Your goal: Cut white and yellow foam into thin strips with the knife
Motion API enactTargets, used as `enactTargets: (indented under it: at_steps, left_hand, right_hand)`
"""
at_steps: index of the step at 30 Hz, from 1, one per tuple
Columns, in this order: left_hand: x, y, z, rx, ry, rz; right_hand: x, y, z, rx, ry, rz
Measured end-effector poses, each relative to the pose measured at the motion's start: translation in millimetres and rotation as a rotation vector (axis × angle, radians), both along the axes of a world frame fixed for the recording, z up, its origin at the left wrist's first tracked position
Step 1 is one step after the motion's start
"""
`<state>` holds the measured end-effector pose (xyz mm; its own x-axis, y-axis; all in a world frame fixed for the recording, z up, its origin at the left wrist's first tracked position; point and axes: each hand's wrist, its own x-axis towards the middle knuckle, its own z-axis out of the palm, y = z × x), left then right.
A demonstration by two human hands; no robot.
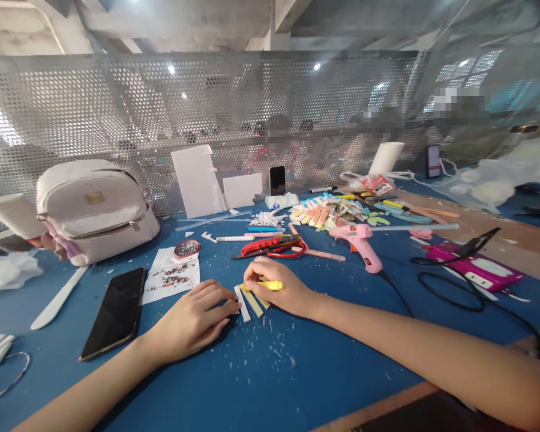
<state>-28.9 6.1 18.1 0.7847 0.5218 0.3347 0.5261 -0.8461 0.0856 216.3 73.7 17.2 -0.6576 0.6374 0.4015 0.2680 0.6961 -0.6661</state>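
The far ends of the pale foam strips [247, 302] are hidden beneath the right hand [281, 291]; figures behind the perforated metal screen [117, 108] are blurred.

Both bare forearms reach in from the near edge; the left hand [193, 318] lies palm down, fingers spread flat, the right hand [276, 291] curled, fingers pinched together

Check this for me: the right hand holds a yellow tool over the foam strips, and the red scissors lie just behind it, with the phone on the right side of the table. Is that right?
One thing is off: the phone lies on the left side, beside the left hand, as the head view shows. The right hand does hold the yellow tool over the foam strips, with the red scissors just behind it.
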Motion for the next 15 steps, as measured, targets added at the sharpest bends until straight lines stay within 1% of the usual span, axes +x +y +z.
enactTargets:
  at_steps: [6, 15]
  left_hand:
    - [0.7, -0.1, 1.1, 0.010, -0.005, -0.004]
    - [0.3, 0.2, 0.4, 0.016, 0.007, -0.006]
  right_hand:
    - [0.0, -1.1, 1.0, 0.050, -0.037, 0.018]
    - [0.1, -1.1, -0.1, 0.072, -0.050, 0.025]
